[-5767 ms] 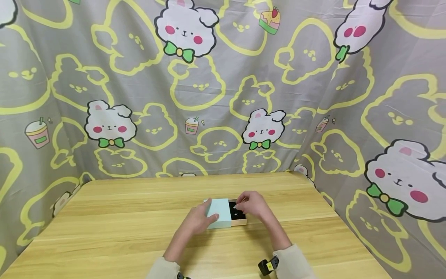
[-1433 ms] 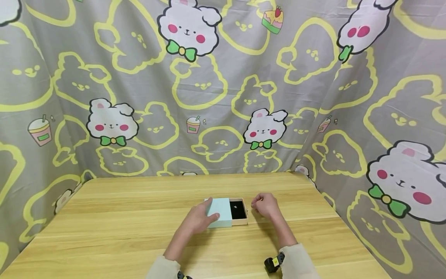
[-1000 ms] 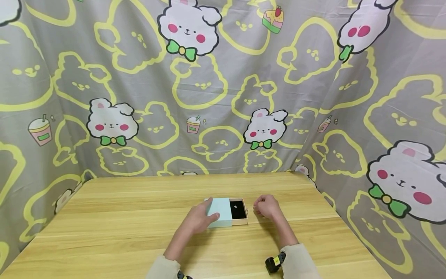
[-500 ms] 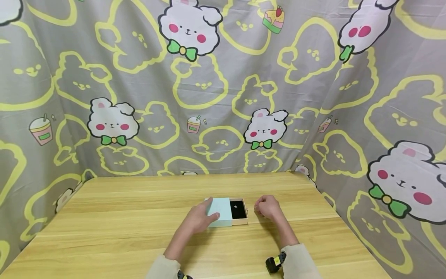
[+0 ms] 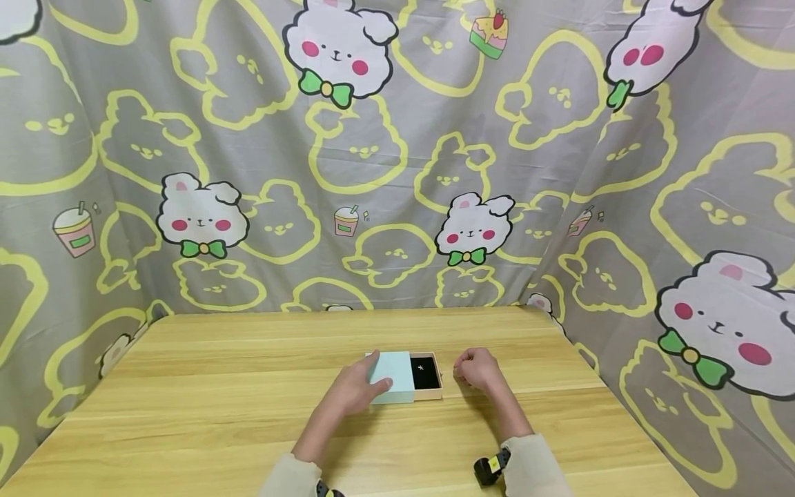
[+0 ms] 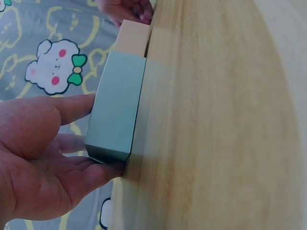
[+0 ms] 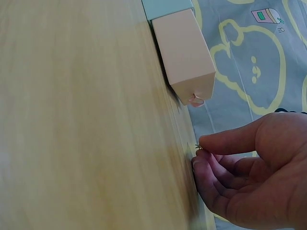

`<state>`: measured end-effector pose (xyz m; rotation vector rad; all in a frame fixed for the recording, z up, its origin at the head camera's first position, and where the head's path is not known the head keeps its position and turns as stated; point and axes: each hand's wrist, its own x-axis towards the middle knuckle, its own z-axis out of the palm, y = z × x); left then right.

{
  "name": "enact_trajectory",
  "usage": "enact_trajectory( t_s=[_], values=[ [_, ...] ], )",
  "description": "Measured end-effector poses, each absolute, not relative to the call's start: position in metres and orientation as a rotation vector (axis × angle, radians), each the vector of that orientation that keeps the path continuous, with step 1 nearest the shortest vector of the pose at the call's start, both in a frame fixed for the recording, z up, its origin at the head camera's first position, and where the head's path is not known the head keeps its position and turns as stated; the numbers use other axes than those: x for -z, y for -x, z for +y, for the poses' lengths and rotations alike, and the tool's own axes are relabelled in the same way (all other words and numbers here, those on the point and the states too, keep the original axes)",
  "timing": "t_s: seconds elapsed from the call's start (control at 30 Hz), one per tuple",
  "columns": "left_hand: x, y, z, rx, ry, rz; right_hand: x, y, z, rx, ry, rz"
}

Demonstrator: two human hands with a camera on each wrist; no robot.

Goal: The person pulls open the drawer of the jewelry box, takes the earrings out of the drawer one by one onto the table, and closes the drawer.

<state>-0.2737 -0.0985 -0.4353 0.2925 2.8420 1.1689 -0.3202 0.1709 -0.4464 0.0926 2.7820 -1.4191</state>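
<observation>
A light blue sliding jewelry box lies on the table, its pinkish drawer pulled partly out to the right. On the drawer's black lining rests one small silver star-like earring. My left hand holds the blue sleeve at its left end, thumb on top; the left wrist view shows the hand around that end. Just right of the drawer, my right hand is near the tabletop. In the right wrist view its thumb and fingertips pinch a tiny star-like earring, mostly hidden.
The wooden table extends around the box on all sides. A grey curtain with cartoon print hangs behind and at both sides. A small ribbon pull tab sticks out of the drawer's end.
Several seconds ago my right hand was over the drawer with two earrings visible; it has moved right and one earring shows there now. During the last second both hands stay nearly still.
</observation>
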Motion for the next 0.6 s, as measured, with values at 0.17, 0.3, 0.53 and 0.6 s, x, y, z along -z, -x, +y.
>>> enact_trajectory(
  t_s=[0.17,0.3,0.53,0.6],
  values=[
    [0.4351,0.2737,-0.0984,-1.169,-0.292,2.841,0.4464,0.3204,0.1711,1.407,-0.09,2.787],
    [0.4355,0.2738,-0.0983,-1.173,-0.294,2.84,0.4462,0.3202,0.1712,1.396,-0.088,2.792],
    [0.4351,0.2738,-0.0981,-1.168,-0.294,2.842,0.4445,0.319,0.1713,1.381,-0.06,2.81],
    [0.4349,0.2739,-0.098,-1.167,-0.294,2.845,0.4445,0.3192,0.1714,1.382,-0.056,2.81]
  ],
)
